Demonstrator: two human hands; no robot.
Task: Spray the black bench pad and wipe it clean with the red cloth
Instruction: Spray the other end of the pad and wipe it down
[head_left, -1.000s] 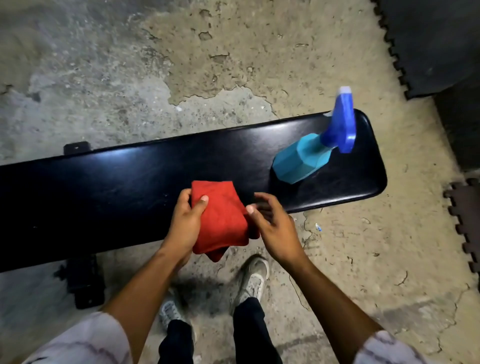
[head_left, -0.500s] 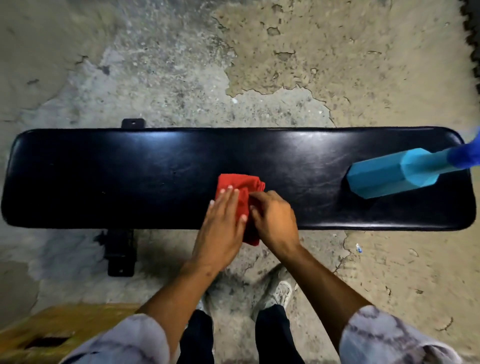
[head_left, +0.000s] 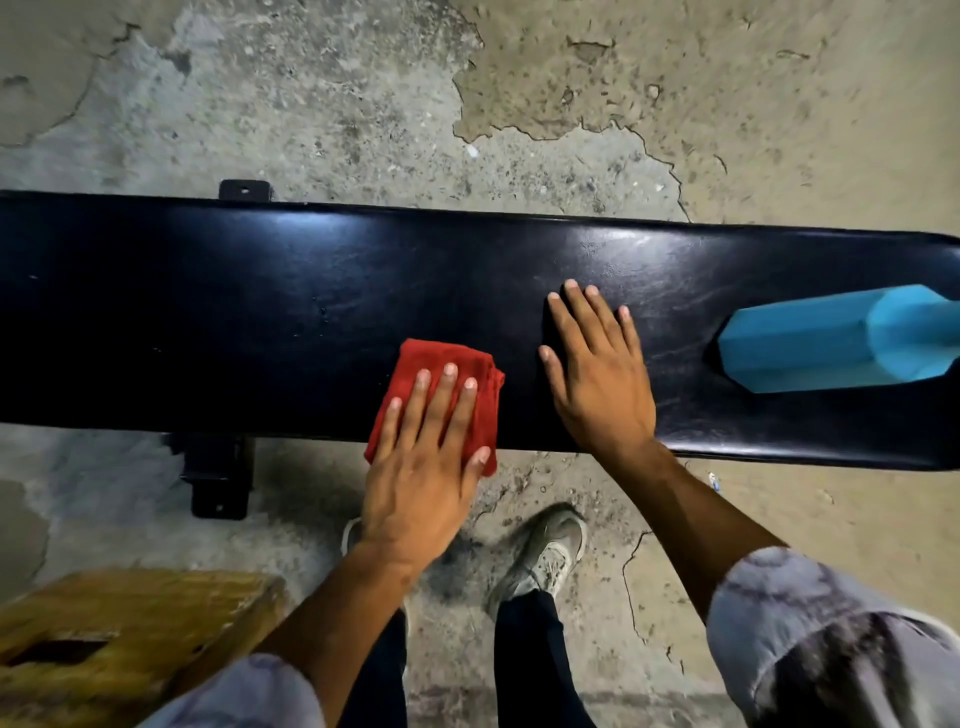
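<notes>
The left hand (head_left: 421, 483) lies flat on the folded red cloth (head_left: 415, 364), its fingers (head_left: 448, 400) straight and spread, pressing it onto the near edge of the black bench pad (head_left: 234, 312); the cloth's near corner hangs over that edge. Just beside it, the right hand (head_left: 602, 384) rests palm-down on the bare surface, fingers extended and holding nothing. A blue spray bottle (head_left: 810, 345) stands farther right, its top cut off by the frame edge, perhaps upright.

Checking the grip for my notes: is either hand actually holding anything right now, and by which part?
Nothing is gripped. The left hand presses flat on the red cloth's near half; the right hand rests flat on the bench pad.
</notes>
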